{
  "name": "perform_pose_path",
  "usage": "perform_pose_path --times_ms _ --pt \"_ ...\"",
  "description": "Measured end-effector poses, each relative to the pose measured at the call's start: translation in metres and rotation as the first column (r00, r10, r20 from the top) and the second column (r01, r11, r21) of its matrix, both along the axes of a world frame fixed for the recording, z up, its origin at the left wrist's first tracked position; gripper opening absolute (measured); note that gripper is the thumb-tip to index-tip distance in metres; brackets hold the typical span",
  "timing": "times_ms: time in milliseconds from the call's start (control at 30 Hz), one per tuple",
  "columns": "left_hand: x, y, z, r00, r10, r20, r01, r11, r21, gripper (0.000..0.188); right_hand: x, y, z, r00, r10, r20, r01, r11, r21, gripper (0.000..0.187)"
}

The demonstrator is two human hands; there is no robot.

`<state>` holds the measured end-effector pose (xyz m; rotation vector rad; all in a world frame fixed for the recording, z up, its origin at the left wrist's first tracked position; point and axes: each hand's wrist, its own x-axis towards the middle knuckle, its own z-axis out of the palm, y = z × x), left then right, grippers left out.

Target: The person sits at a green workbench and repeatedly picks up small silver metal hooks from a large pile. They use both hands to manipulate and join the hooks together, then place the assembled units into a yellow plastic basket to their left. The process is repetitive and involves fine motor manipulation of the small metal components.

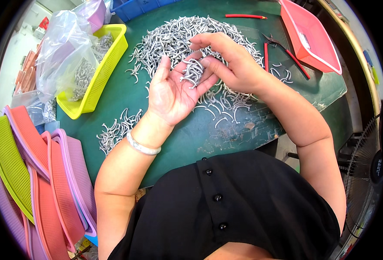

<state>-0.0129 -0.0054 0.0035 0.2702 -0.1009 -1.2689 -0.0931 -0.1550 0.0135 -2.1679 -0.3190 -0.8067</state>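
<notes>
Nearest us, a black buttoned top [261,203] fills the lower edge, with colander-like baskets [66,182] in coral, lilac and lime stacked at left and a fan [360,164] at right. Our left arm wears a pale bangle [146,150]; beyond it, a small pile [115,132] of curved metal pieces lies on the worn green tabletop [187,141]. In mid-table, our left hand [172,95] is palm up, fingers spread loosely beneath a cluster of curved metal pieces [193,73] resting on them. Our right hand [237,65] arches over from the other side, thumb at the cluster and forefinger held apart from it; whether it pinches a piece we cannot tell. Loose pieces [219,110] lie scattered just below the hands, while a broad grey heap [165,43] spreads behind them. To its left we see a yellow-green basket [105,73] containing more metal pieces, partly covered by a clear plastic bag [63,56]. Right of the heap lie red-handled pliers [299,65], near a tilted pink basket [315,54]. Farthest off are a slim red tool [245,16] and a blue crate [144,8].
</notes>
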Motion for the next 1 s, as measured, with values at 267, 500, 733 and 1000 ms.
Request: perform_pose_path --times_ms 267,500,733,1000 --pt "0.002 0.001 0.002 0.997 0.048 0.063 -0.048 0.999 -0.014 0.065 -0.004 -0.004 0.008 0.998 0.059 0.031 -0.054 0.989 -0.14 0.035" --pt "0.003 0.003 -0.001 0.997 0.044 0.056 -0.042 0.998 -0.045 0.061 -0.004 0.002 0.009 0.992 0.116 0.045 -0.102 0.967 -0.231 0.038" --pt "0.005 0.005 -0.003 0.99 0.052 0.135 -0.053 0.999 0.003 0.059 -0.006 0.006 0.012 0.979 0.204 0.022 -0.188 0.934 -0.305 0.043" --pt "0.0 0.002 0.007 0.994 0.061 0.086 -0.065 0.997 0.043 0.065 -0.004 -0.001 0.01 0.992 0.109 0.058 -0.093 0.969 -0.228 0.041"
